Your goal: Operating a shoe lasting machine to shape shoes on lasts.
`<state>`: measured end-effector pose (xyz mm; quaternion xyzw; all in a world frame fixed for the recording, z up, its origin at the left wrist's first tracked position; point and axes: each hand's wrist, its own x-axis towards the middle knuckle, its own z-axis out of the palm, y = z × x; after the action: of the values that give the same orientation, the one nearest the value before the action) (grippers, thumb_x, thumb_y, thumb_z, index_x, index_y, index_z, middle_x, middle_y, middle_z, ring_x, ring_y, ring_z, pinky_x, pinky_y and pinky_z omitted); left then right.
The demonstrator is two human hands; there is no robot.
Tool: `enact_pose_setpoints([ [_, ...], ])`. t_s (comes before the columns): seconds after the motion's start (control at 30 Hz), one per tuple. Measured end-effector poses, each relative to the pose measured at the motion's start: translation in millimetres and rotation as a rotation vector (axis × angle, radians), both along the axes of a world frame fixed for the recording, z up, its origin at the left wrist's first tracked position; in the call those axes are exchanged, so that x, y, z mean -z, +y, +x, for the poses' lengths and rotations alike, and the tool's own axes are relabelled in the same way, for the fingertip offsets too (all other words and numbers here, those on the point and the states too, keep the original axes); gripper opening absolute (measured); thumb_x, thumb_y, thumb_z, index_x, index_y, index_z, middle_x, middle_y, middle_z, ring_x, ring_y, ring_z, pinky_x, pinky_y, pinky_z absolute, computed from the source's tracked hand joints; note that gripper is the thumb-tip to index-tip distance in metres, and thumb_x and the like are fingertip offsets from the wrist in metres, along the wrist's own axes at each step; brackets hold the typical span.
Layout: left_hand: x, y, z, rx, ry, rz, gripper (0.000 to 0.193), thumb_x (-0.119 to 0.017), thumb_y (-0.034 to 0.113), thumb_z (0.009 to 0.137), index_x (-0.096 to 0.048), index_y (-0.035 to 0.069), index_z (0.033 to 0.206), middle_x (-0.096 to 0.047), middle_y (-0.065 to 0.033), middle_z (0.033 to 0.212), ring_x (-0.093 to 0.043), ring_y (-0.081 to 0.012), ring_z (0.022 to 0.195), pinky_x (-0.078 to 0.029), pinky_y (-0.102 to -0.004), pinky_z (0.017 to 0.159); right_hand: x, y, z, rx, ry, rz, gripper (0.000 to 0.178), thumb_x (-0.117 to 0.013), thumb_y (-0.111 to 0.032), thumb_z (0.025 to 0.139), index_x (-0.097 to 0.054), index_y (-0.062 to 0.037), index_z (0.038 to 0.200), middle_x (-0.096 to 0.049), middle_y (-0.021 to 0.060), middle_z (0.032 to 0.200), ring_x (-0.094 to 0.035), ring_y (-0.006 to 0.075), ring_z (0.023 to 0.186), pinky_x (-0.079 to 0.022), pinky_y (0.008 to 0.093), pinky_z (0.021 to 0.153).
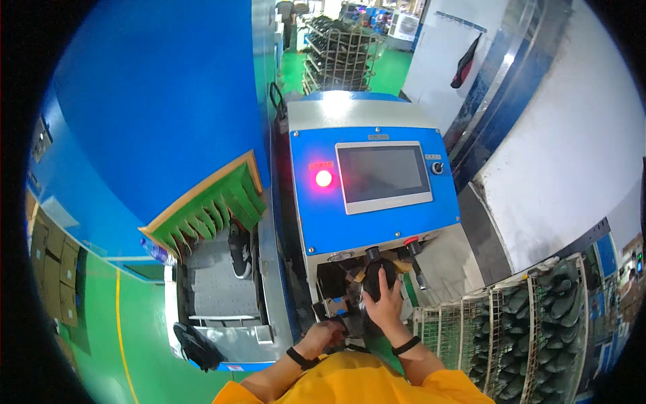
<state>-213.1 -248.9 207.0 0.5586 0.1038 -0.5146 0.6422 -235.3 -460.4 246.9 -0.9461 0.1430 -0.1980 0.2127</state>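
Below the front of a blue-panelled machine (309, 229), my right hand (385, 303) grips a black rounded piece (378, 279) that looks like a shoe. Its fingers lie along the top, and the thumb rests on the left side. Lower and to the left, my left hand (326, 335) is curled beside dark parts at the machine's opening. What its fingers close on is too dark and small to make out. Dark bands circle both wrists.
A black-and-white shoe (239, 252) lies on the conveyor (215, 283) at left, by a green strip curtain (232, 202). A black shoe (196, 347) sits at the conveyor's near end. A wire rack (494, 330) of dark shoe parts stands right. A red lamp (324, 178) glows beside the screen (383, 175).
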Motion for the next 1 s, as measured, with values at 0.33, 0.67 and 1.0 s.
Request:
enact_pose_setpoints([
  [0.33,-10.2,-21.0,-3.9,0.409,-0.003,-0.197,0.038,-0.049,0.037,0.100,-0.050,0.005,0.120,-0.069,-0.0080,0.088,-0.062,-0.0128,0.072,-0.050,-0.0251,0.062,-6.0,26.9,-78.4,0.088,0.075,0.384,0.087,-0.067,-0.031,0.089,-0.017,0.0074,0.149,-0.030,0.0415,0.142,-0.032,0.0531,0.134,-0.034,0.0539,0.107],
  [0.67,12.1,-14.4,9.3,0.607,-0.395,-0.142,0.036,-0.053,0.026,0.099,-0.057,0.001,0.124,-0.068,-0.0080,0.103,-0.064,-0.0156,0.085,-0.053,-0.0303,0.077,-15.7,39.7,-44.0,0.362,0.268,0.179,0.108,-0.084,-0.030,0.069,-0.018,0.0126,0.143,-0.044,0.0340,0.129,-0.045,0.0477,0.120,-0.037,0.0537,0.103],
  [1.0,-85.3,-138.1,35.9,0.315,-1.845,0.397,0.048,-0.060,0.047,0.090,-0.060,0.010,0.121,-0.058,-0.0190,0.109,-0.057,-0.0410,0.101,-0.052,-0.0491,0.081,28.2,31.0,-44.1,0.187,0.051,-0.068,0.089,-0.075,-0.034,0.076,-0.030,0.0077,0.140,-0.051,0.0254,0.119,-0.052,0.0412,0.106,-0.046,0.0504,0.083],
])
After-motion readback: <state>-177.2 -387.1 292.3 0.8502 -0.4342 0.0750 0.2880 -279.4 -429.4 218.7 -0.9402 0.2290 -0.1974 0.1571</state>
